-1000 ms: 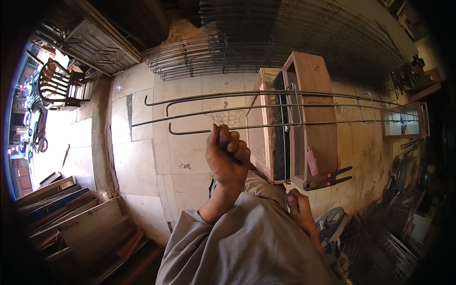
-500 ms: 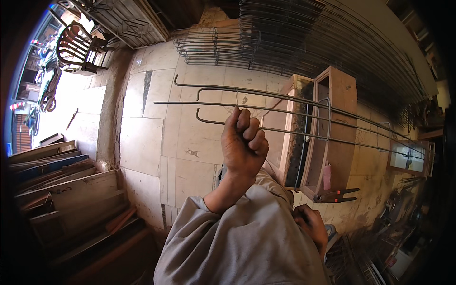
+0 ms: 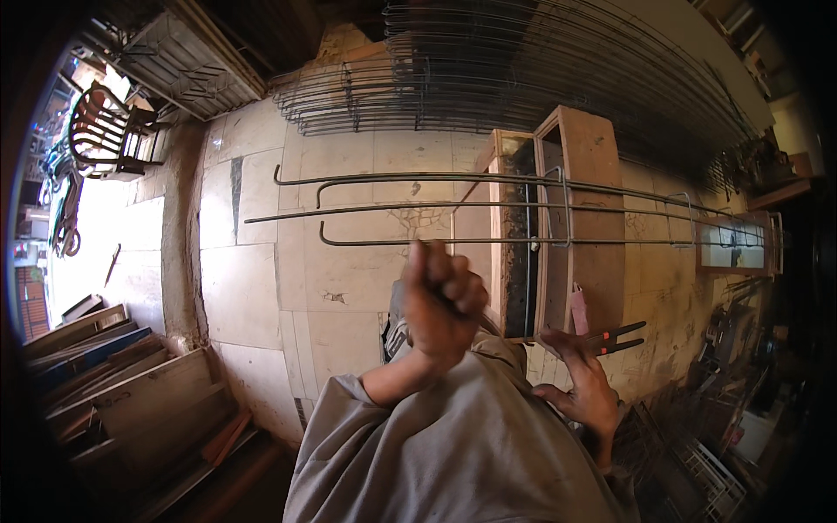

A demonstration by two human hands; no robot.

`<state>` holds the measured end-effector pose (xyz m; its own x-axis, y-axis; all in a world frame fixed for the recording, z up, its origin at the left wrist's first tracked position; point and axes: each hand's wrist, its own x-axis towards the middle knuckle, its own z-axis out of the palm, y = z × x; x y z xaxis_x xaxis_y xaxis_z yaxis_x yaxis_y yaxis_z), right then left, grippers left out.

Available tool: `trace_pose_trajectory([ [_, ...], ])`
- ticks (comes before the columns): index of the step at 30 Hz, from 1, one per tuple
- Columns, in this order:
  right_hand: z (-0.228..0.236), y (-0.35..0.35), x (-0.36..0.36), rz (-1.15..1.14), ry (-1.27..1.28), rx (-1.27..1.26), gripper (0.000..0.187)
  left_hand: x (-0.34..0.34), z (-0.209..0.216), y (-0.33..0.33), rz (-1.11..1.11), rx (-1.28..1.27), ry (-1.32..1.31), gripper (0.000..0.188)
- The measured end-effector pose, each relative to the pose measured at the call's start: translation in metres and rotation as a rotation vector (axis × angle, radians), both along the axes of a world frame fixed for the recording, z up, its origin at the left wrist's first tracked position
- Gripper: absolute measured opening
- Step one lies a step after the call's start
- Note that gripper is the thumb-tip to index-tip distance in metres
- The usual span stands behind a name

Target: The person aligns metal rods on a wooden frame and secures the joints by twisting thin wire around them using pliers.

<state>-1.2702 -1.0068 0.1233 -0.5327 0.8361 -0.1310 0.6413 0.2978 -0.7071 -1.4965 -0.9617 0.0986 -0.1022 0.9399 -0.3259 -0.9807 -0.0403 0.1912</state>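
Note:
My left hand (image 3: 445, 301), slightly blurred, is closed just below the nearest of several long steel rods (image 3: 384, 207). Whatever its fingers hold cannot be made out. The rods lie crosswise before me, several ending in hooks at the left. Rectangular wire stirrups (image 3: 569, 209) surround them further right. Low on the right, my right hand (image 3: 586, 388) is open, thumb apart from the stretched fingers. Its fingertips are beside a pair of pincers (image 3: 623, 337) with dark handles and red-orange marks; contact cannot be told.
A wooden box frame (image 3: 602, 152) supports the rods at mid-right, and another frame (image 3: 772, 244) stands at their far right end. Stacked wire cages (image 3: 349, 96) fill the back. Boards (image 3: 148, 392) are piled at left, below a chair (image 3: 105, 131). Metal scraps lie lower right.
My left hand has come down from the rods; the thin wire seen above its thumb no longer shows. My right hand has risen and opened toward the pincers. The view has shifted slightly.

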Motion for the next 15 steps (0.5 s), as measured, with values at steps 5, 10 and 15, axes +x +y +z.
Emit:
trace_pose_trajectory([
  [5, -0.008, 0.008, -0.030, -0.199, 0.285, -0.205, 0.025, 0.046, -0.021, 0.000, -0.312, 0.577, 0.592, 0.045],
  [10, -0.015, 0.000, -0.003, -0.707, 0.624, -0.267, 0.020, -0.026, -0.029, 0.027, -0.526, 0.743, 2.088, 0.058],
  [15, -0.002, 0.001, 0.042, -0.860, 0.624, -0.085, 0.026, -0.115, -0.099, 0.061, -0.404, 0.390, 2.578, 0.030],
])
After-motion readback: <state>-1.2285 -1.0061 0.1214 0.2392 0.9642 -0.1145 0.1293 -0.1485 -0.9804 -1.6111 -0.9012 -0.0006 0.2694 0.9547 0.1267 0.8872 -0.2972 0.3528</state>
